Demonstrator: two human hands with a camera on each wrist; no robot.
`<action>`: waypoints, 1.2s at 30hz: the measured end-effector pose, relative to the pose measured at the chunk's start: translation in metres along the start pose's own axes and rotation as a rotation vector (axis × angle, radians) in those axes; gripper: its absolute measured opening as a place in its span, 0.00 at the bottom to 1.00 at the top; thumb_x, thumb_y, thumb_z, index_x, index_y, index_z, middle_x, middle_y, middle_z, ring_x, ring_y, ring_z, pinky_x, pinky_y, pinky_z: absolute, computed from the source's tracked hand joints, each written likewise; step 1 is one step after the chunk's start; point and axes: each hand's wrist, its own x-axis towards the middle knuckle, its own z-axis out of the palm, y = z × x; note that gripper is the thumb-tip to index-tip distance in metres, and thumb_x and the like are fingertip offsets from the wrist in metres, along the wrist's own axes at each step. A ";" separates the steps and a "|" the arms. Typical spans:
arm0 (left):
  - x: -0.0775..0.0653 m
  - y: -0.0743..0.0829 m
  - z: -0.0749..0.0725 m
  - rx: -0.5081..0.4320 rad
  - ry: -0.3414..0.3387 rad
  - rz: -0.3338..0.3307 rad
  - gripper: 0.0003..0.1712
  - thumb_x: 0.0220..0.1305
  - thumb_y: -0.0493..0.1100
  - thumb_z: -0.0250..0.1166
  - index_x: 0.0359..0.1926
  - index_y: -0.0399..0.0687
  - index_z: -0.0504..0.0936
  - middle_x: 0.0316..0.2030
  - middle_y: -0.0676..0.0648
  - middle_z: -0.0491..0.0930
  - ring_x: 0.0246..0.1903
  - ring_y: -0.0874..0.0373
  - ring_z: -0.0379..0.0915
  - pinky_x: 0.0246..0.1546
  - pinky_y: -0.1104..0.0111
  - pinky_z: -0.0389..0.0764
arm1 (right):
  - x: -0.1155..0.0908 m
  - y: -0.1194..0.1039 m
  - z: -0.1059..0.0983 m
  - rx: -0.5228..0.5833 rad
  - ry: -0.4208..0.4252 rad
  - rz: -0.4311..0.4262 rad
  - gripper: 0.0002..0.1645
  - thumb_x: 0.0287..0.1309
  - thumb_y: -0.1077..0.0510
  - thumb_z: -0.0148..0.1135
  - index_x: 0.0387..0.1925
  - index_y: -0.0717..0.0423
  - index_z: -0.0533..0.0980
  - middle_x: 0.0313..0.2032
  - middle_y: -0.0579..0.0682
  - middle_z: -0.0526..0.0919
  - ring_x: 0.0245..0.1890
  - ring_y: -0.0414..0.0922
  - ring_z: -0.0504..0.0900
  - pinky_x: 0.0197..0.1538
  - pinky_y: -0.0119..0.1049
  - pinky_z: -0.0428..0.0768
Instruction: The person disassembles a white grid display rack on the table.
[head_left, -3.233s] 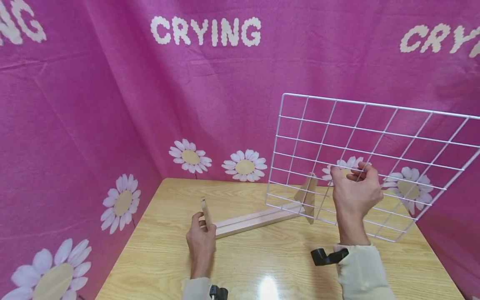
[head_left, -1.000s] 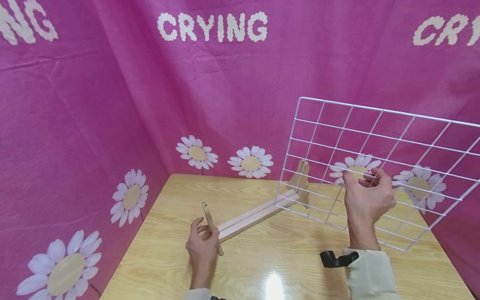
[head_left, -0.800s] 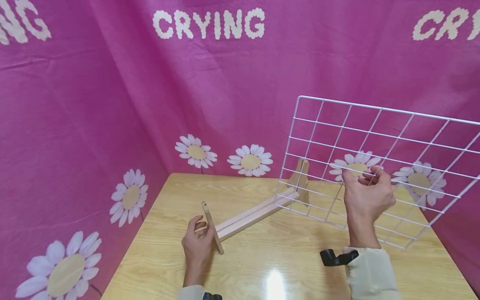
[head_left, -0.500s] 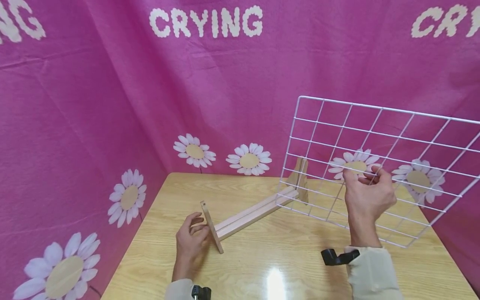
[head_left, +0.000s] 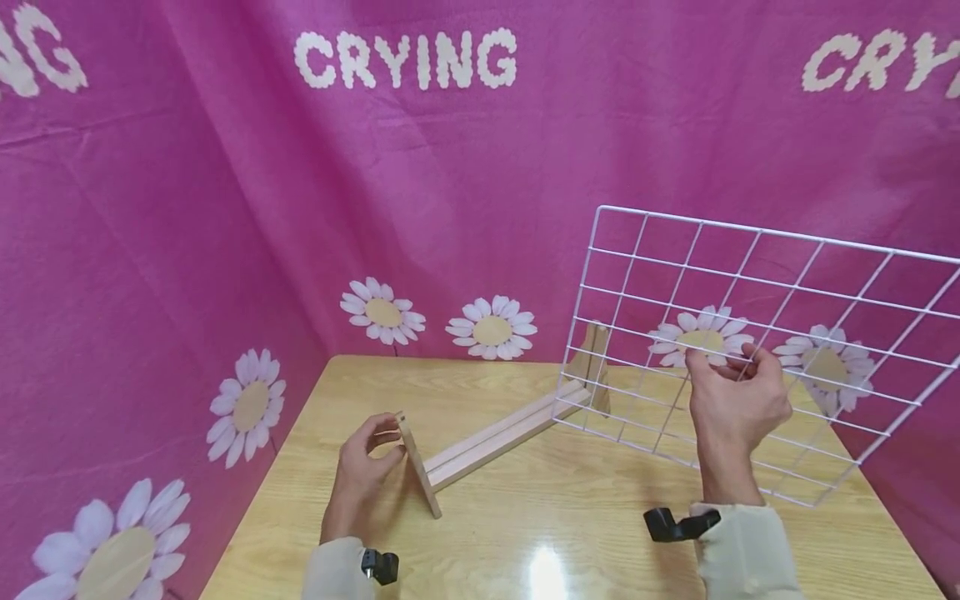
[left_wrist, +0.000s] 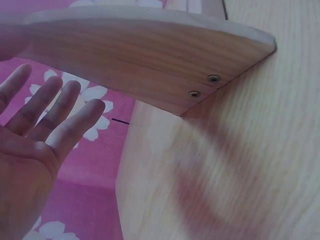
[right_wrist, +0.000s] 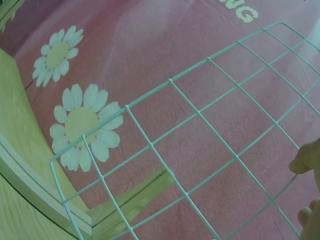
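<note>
A wooden stand lies on the table: two parallel rails with a slot between them join an upright end piece at each side. My left hand is beside the near end piece, its fingertips right at the upper end. In the left wrist view, the fingers are loosely spread beside the end piece, which shows two screw heads. My right hand grips a white wire grid panel, raised and tilted over the right of the table. The panel's lower left corner overlaps the far end piece.
The light wood table meets a pink curtain printed with daisies at the back and sides. In the right wrist view, the stand's far end piece shows through the grid.
My left hand has let go of the near end piece's side and shifted left and up towards its top. The stand's near end has swung towards me. The wire grid panel has moved slightly right.
</note>
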 end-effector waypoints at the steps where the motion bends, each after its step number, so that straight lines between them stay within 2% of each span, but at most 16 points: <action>1: 0.001 0.000 -0.001 0.000 -0.006 0.010 0.27 0.54 0.22 0.68 0.56 0.35 0.77 0.50 0.35 0.80 0.49 0.36 0.78 0.57 0.48 0.75 | 0.000 0.001 0.000 -0.002 0.000 0.000 0.31 0.47 0.50 0.75 0.54 0.56 0.78 0.35 0.40 0.79 0.33 0.36 0.81 0.37 0.21 0.75; 7: 0.002 0.001 -0.004 0.019 -0.034 0.009 0.29 0.52 0.22 0.67 0.58 0.35 0.77 0.50 0.37 0.81 0.51 0.41 0.78 0.58 0.49 0.74 | -0.002 0.002 -0.002 -0.026 0.002 -0.022 0.32 0.48 0.50 0.74 0.54 0.59 0.78 0.35 0.45 0.80 0.32 0.32 0.79 0.38 0.21 0.74; 14: 0.004 0.005 -0.007 -0.041 -0.107 -0.052 0.27 0.52 0.24 0.65 0.55 0.36 0.79 0.52 0.40 0.80 0.56 0.45 0.74 0.58 0.46 0.73 | -0.002 0.002 -0.002 -0.032 0.016 -0.037 0.30 0.49 0.49 0.74 0.53 0.59 0.79 0.35 0.52 0.83 0.29 0.29 0.76 0.36 0.22 0.72; 17: 0.004 0.005 -0.008 -0.061 -0.128 -0.056 0.25 0.52 0.25 0.65 0.54 0.35 0.80 0.53 0.40 0.79 0.57 0.44 0.73 0.59 0.46 0.73 | -0.001 0.003 -0.002 -0.041 0.021 -0.050 0.30 0.49 0.48 0.74 0.52 0.58 0.79 0.37 0.54 0.84 0.29 0.29 0.76 0.36 0.22 0.71; 21: 0.006 0.004 -0.008 -0.098 -0.149 -0.029 0.23 0.53 0.24 0.63 0.52 0.34 0.80 0.53 0.38 0.80 0.57 0.44 0.72 0.57 0.49 0.75 | -0.001 0.003 -0.003 -0.043 0.019 -0.033 0.30 0.48 0.49 0.74 0.52 0.58 0.79 0.36 0.54 0.84 0.28 0.28 0.76 0.36 0.22 0.71; 25: 0.007 0.003 -0.007 -0.101 -0.156 0.009 0.22 0.52 0.23 0.64 0.50 0.34 0.80 0.50 0.38 0.81 0.55 0.45 0.73 0.57 0.44 0.73 | -0.001 0.004 -0.004 -0.044 0.015 -0.010 0.30 0.47 0.49 0.75 0.52 0.57 0.79 0.35 0.53 0.84 0.27 0.26 0.76 0.37 0.21 0.71; 30: 0.006 0.002 -0.006 -0.096 -0.162 0.016 0.22 0.53 0.24 0.65 0.51 0.35 0.80 0.49 0.40 0.81 0.53 0.48 0.74 0.57 0.45 0.72 | -0.003 0.005 -0.004 -0.059 0.012 -0.043 0.31 0.49 0.48 0.73 0.53 0.59 0.79 0.36 0.55 0.84 0.27 0.26 0.75 0.36 0.22 0.71; 34: 0.005 -0.002 -0.005 -0.108 -0.185 0.036 0.21 0.53 0.26 0.65 0.51 0.35 0.79 0.48 0.40 0.81 0.53 0.49 0.74 0.59 0.43 0.68 | -0.003 0.005 -0.005 -0.073 0.014 -0.053 0.31 0.50 0.48 0.72 0.54 0.60 0.79 0.36 0.55 0.84 0.27 0.25 0.74 0.37 0.22 0.70; 36: 0.006 -0.004 -0.005 -0.121 -0.201 0.053 0.20 0.53 0.25 0.65 0.50 0.34 0.79 0.47 0.38 0.81 0.52 0.52 0.74 0.59 0.45 0.70 | -0.002 0.006 -0.006 -0.079 0.016 -0.045 0.31 0.49 0.48 0.73 0.53 0.59 0.79 0.35 0.55 0.84 0.26 0.24 0.74 0.39 0.23 0.70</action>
